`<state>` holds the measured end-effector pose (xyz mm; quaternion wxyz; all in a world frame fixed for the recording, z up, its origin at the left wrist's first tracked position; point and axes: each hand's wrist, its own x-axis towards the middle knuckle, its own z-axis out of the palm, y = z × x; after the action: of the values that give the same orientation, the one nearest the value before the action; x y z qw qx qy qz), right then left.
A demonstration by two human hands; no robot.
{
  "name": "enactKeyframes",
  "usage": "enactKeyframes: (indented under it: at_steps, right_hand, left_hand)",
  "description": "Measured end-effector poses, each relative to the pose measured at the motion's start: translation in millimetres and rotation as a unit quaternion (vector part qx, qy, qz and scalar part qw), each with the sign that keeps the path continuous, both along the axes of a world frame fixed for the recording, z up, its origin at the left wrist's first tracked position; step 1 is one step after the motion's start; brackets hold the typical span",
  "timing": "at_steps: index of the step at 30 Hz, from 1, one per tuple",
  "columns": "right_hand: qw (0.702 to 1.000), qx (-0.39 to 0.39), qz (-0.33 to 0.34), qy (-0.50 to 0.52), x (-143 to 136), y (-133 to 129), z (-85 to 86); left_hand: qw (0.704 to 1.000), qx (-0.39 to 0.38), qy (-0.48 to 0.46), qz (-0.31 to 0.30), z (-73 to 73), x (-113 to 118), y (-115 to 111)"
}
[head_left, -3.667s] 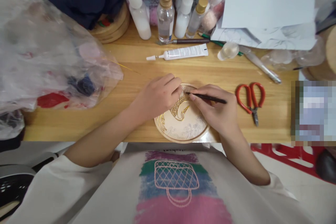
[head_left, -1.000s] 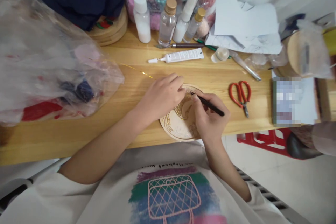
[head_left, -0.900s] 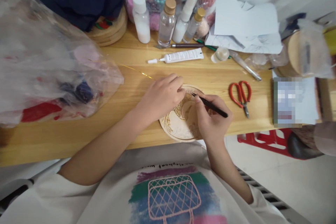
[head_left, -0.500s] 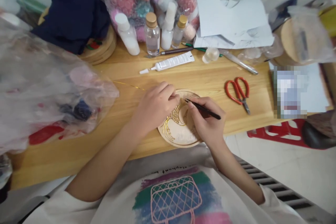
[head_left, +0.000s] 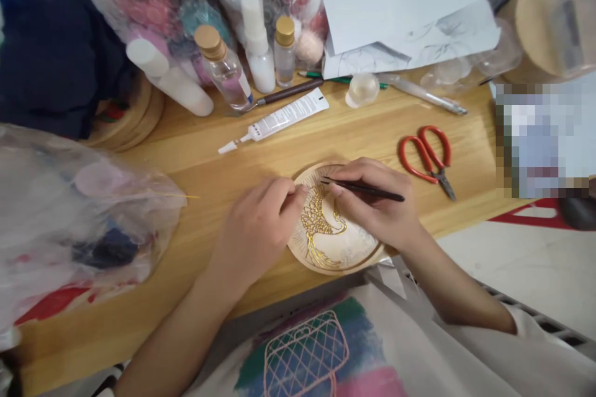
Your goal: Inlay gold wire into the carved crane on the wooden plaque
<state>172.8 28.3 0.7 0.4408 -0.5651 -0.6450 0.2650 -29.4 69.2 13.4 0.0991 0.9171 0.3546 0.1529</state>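
A round pale wooden plaque (head_left: 321,253) lies on the table, with a raised gold bird-like pattern (head_left: 314,217) on its face and fine lines drawn around it. My left hand (head_left: 258,223) is closed over the plaque's left edge, thumb and forefinger pinched at the top of the pattern. A thin gold wire (head_left: 189,196) shows to its left; where it meets my fingers is hidden. My right hand (head_left: 379,201) grips black tweezers (head_left: 372,189), their tips over the upper part of the plaque, close to my left fingertips.
Red-handled pliers (head_left: 426,158) lie to the right. Behind the plaque are a white glue tube (head_left: 288,115), a brown-handled tool (head_left: 291,92), several bottles (head_left: 228,77) and paper sheets (head_left: 395,12). A clear plastic bag (head_left: 93,211) covers the table's left side.
The view has shifted and turned. My left hand has drawn back a little to the left, uncovering more of the gold pattern. The tweezers stay in my right hand near the plaque's top.
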Motion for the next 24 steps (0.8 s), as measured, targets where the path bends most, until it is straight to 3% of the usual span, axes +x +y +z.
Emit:
enactKeyframes:
  at_steps: [4,9,15,21,24]
  right_hand:
    - [0.997,-0.004,-0.073,0.027,-1.0,-5.3,3.0]
    - [0.984,0.007,-0.167,0.056,-7.8,-15.8,10.2]
    - [0.986,-0.020,-0.157,0.047,-14.8,-25.0,14.9]
    - [0.986,-0.027,-0.147,0.069,-16.4,-28.1,9.2]
    - [0.986,-0.028,-0.147,0.076,-17.7,-28.7,6.6]
  left_hand:
    - [0.999,-0.024,-0.015,0.029,2.7,3.1,-2.6]
    - [0.999,0.039,0.010,0.003,1.5,3.7,-3.1]
    - [0.997,0.065,0.031,-0.007,3.0,5.0,-3.5]
    - [0.998,-0.006,0.043,0.038,7.5,6.8,-8.3]
    - [0.998,-0.002,0.053,0.033,6.7,7.9,-9.7]
